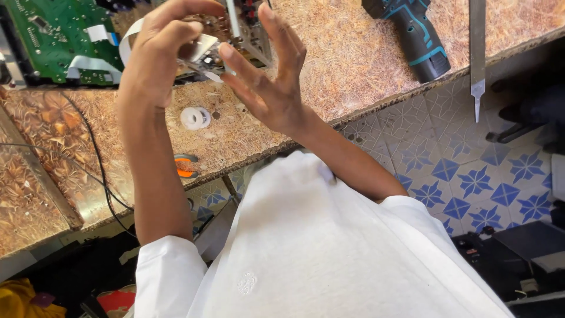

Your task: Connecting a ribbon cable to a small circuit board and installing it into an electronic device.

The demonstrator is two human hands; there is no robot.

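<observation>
Honestly, a small metal-framed circuit module (235,41) with white flat ribbon cable (132,35) is pinched by the curled left hand (159,53); the right hand (265,82) is spread open beside it. Ribbon could get torn if tugged.

The worktop (353,65) carries a mottled brown and tan pattern, like pressed straw. The circuit board (56,35) at its far corner is green, crossed by white ribbon cables (88,63). A small roll of tape (195,118) is white. The power drill (415,35) is black with teal panels. The floor tiles (471,176) are pale grey with blue star shapes. The person's shirt (329,247) is plain white. A small tool (186,166) at the worktop's edge shows orange.
</observation>
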